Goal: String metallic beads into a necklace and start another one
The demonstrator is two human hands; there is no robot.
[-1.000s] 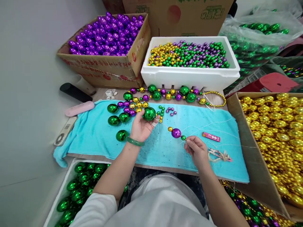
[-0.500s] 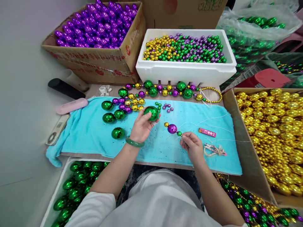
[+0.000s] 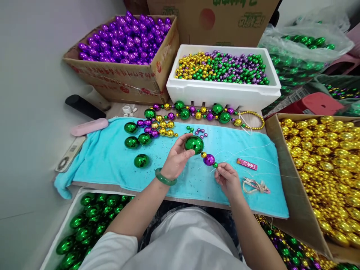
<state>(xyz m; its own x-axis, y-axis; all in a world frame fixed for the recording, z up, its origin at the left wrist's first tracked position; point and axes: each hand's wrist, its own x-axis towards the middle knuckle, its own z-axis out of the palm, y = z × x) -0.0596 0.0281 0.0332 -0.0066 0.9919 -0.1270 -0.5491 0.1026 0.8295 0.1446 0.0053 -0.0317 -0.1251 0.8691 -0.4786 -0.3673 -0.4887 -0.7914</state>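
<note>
My left hand is closed around a large shiny green bead, thumb in front and fingers behind. Right beside that bead, a small gold bead, a purple bead and a small green bead sit in a row on a string. The fingertips of my right hand pinch the string by the small green bead. Loose green beads, purple beads and gold beads lie on the turquoise towel to the left. Thin clear string trails off to the right.
A finished-looking bead strand lies behind the towel. A lighter and small snips rest at right. Around stand a carton of purple beads, a white foam box and a carton of gold beads.
The large green bead in my left hand has moved right along the string and now meets the small gold bead. The view has tilted slightly upward.
</note>
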